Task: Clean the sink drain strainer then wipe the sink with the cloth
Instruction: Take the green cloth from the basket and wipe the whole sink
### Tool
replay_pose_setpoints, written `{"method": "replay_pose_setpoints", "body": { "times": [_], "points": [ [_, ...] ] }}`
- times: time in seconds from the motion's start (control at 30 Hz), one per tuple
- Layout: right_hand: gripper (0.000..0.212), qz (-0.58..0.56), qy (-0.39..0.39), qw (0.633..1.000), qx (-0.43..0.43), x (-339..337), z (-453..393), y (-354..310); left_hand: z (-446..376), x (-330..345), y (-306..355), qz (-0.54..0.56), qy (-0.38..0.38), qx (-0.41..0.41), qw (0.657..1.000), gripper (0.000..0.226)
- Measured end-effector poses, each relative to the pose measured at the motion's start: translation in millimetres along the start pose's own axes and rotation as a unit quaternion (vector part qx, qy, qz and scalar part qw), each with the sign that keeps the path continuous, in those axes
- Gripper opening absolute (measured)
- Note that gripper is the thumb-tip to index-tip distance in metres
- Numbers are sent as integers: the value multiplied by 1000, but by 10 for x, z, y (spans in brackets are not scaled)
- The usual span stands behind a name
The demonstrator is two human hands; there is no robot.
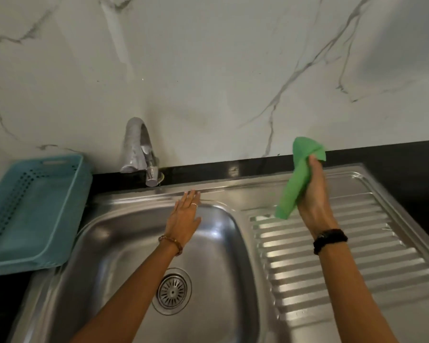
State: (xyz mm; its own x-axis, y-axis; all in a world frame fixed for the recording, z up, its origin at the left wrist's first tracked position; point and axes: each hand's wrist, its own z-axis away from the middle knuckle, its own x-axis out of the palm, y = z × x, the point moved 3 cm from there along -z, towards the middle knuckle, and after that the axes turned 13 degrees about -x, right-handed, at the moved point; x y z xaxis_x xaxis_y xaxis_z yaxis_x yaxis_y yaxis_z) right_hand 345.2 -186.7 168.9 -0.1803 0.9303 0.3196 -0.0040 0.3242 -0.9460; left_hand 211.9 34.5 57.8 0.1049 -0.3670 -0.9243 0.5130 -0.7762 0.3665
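A stainless steel sink (pixel 124 226) fills the lower middle, with a round slotted drain strainer (pixel 172 291) seated in its basin floor. My left hand (pixel 183 216) is flat and open, fingers together, over the basin's far rim, holding nothing. My right hand (pixel 312 194) is raised above the ribbed drainboard (pixel 357 256) and grips a green cloth (pixel 296 184), which hangs down from my fist and sticks up above it.
A chrome tap (pixel 139 149) stands at the back behind the basin, left of my left hand. A light blue plastic basket (pixel 32 206) sits on the black counter to the left. A marble wall rises behind.
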Motion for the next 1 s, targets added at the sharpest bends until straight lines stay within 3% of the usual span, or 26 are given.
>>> {"method": "replay_pose_setpoints", "body": {
  "times": [0.07, 0.1, 0.2, 0.27, 0.4, 0.57, 0.7, 0.8, 0.87, 1.0],
  "points": [
    [28, 207, -72, 975, -32, 66, -144, 209, -144, 14, 25, -34, 12, -9, 999, 67],
    [39, 323, -131, 937, -20, 66, -213, 398, -215, 33, 39, -54, 15, -17, 998, 68],
    [86, 578, -279, 765, 50, -65, -329, 1025, -338, 91, 29, -43, 28, -56, 997, 66],
    [100, 658, -300, 690, 17, -97, -328, 1343, -385, 140, 18, -13, 48, -74, 996, 66],
    [90, 699, -290, 645, -106, 149, -133, 1602, -438, 143, 17, -14, 69, -83, 994, 66],
    [58, 650, -347, 649, -188, 628, 83, 1774, -456, 92, 81, -24, 88, -94, 991, 64],
    [62, 590, -423, 642, -246, 1044, 218, 1853, -444, 14, 143, -16, 113, -98, 989, 54],
    [62, 554, -451, 654, -247, 863, 108, 1743, -441, 18, 176, 17, 119, -90, 989, 46],
    [61, 546, -435, 673, -246, 550, -17, 1603, -436, 30, 165, 11, 108, -95, 990, 53],
    [63, 583, -325, 713, -213, -229, -369, 1231, -408, 29, 154, -3, 90, -103, 991, 59]
  ]
}}
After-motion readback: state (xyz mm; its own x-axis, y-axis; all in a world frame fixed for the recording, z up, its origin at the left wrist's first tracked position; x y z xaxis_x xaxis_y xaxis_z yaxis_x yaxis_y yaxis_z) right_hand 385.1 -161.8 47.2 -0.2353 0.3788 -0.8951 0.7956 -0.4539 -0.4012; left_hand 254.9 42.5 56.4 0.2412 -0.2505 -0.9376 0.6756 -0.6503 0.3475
